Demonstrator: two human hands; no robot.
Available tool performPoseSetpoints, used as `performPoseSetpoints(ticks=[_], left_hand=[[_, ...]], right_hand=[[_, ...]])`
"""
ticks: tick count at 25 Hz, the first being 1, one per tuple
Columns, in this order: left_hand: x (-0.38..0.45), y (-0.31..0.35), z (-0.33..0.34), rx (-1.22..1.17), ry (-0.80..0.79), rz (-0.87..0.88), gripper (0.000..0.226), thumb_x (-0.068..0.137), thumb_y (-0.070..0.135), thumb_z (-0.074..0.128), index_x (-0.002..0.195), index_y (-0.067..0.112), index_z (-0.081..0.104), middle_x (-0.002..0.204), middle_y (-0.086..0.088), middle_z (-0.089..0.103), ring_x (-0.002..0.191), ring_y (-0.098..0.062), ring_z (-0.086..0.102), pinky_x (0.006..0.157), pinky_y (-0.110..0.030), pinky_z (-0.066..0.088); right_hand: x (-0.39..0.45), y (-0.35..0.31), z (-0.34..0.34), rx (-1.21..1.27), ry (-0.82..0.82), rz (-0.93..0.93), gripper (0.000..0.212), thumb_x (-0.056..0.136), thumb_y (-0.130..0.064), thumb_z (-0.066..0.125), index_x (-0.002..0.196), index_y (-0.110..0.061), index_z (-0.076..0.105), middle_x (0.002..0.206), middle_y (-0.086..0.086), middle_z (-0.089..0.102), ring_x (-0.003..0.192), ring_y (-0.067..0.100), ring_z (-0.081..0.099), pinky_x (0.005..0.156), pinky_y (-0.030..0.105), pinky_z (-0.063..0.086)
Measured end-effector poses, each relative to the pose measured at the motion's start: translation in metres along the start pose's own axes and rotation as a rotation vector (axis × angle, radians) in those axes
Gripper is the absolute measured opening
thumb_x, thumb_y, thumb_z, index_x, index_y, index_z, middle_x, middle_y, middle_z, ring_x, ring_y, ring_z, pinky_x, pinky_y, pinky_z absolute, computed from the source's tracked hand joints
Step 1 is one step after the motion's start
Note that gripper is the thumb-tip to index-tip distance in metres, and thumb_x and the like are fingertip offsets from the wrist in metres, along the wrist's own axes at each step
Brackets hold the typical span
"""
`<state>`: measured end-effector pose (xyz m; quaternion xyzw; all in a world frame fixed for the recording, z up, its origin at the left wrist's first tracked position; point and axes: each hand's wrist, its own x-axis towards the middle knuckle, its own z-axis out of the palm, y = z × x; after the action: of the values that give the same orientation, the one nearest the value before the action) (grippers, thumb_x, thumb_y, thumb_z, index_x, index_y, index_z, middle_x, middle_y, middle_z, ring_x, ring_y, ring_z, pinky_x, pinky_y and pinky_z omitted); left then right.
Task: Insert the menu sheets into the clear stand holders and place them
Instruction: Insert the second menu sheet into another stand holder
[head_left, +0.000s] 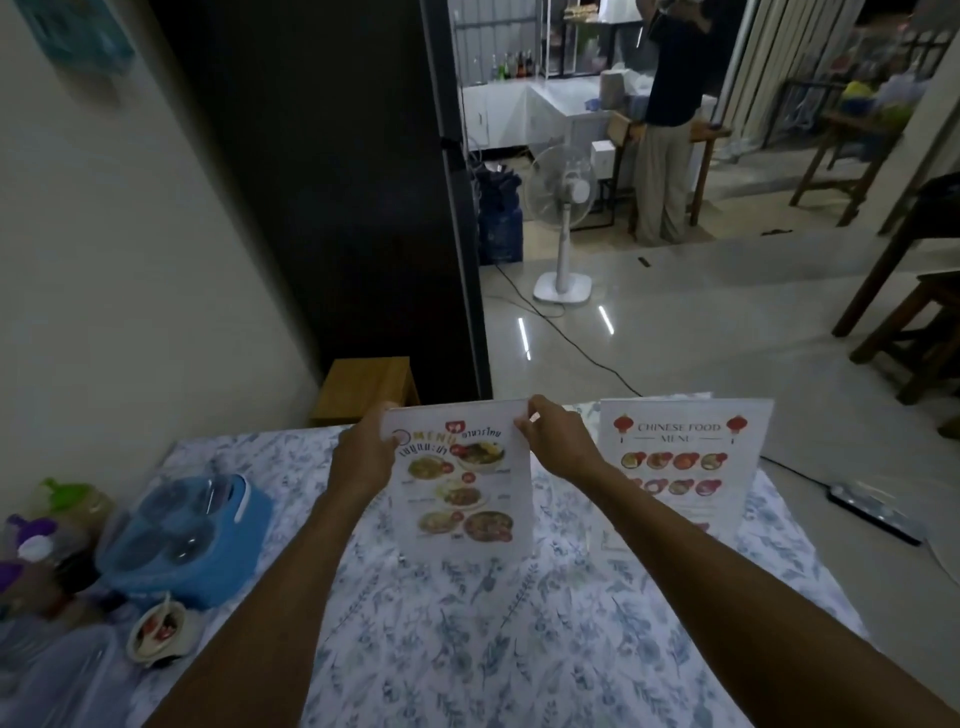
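Thai "MENU" sheet (462, 478) is pinched at its top corners by left hand (366, 452) and right hand (558, 447); "CHINESE FOOD MENU" stand (685, 457) is set upright beside it on the desk (467, 649)

The scene is seen from a single wide-angle head camera, aimed forward and down over a floral-clothed table (467, 649) — both forearms are taken in at close range, reaching away from the lens — with a tiled floor (675, 322) stretching far beyond.
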<state>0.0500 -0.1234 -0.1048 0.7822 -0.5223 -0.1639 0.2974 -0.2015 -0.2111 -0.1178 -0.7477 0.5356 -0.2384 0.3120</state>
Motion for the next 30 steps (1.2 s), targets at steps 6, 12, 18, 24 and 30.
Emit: performPoseSetpoints(ticks=[6, 12, 18, 24, 30], left_hand=[[0.013, -0.004, 0.010, 0.052, 0.005, -0.002, 0.040, 0.096, 0.033, 0.055, 0.135, 0.034, 0.045, 0.117, -0.013, 0.066, 0.101, -0.032, 0.062, 0.077, -0.035, 0.044], [0.005, -0.007, 0.013, 0.044, -0.024, -0.013, 0.056, 0.098, 0.030, 0.052, 0.147, 0.039, 0.027, 0.129, -0.012, 0.061, 0.107, -0.031, 0.061, 0.078, -0.034, 0.045], [-0.010, -0.005, -0.005, -0.057, -0.116, 0.108, 0.075, 0.090, 0.027, 0.067, 0.151, 0.025, 0.023, 0.143, -0.008, 0.048, 0.124, -0.025, 0.052, 0.099, -0.038, 0.045], [0.009, -0.012, -0.021, 0.010, -0.176, 0.192, 0.060, 0.088, 0.033, 0.067, 0.142, 0.021, 0.042, 0.130, -0.014, 0.056, 0.109, -0.027, 0.061, 0.085, -0.039, 0.055], [0.015, -0.006, -0.017, 0.019, -0.173, 0.243, 0.059, 0.086, 0.028, 0.070, 0.139, 0.019, 0.046, 0.126, -0.016, 0.056, 0.104, -0.027, 0.063, 0.077, -0.031, 0.055]], right_hand=[[0.015, 0.010, 0.007, -0.018, -0.025, -0.008, 0.017, 0.100, -0.026, 0.051, 0.108, -0.011, 0.057, 0.095, 0.007, 0.068, 0.084, 0.023, 0.065, 0.074, 0.037, 0.056], [-0.001, 0.005, 0.015, -0.076, 0.061, 0.017, 0.020, 0.100, -0.027, 0.048, 0.095, -0.011, 0.060, 0.085, 0.004, 0.068, 0.074, 0.020, 0.065, 0.069, 0.038, 0.059], [-0.025, -0.002, 0.011, -0.043, 0.029, 0.111, 0.037, 0.100, -0.040, 0.046, 0.084, -0.013, 0.066, 0.079, 0.004, 0.069, 0.069, 0.017, 0.065, 0.073, 0.040, 0.060], [-0.067, -0.008, -0.005, -0.085, 0.081, 0.160, 0.033, 0.097, -0.034, 0.056, 0.109, -0.006, 0.067, 0.106, 0.009, 0.072, 0.095, 0.023, 0.069, 0.077, 0.031, 0.052], [-0.120, 0.033, -0.036, -0.111, 0.045, 0.336, 0.024, 0.096, -0.027, 0.059, 0.106, -0.008, 0.069, 0.100, 0.010, 0.074, 0.066, 0.011, 0.065, 0.054, 0.022, 0.052]])
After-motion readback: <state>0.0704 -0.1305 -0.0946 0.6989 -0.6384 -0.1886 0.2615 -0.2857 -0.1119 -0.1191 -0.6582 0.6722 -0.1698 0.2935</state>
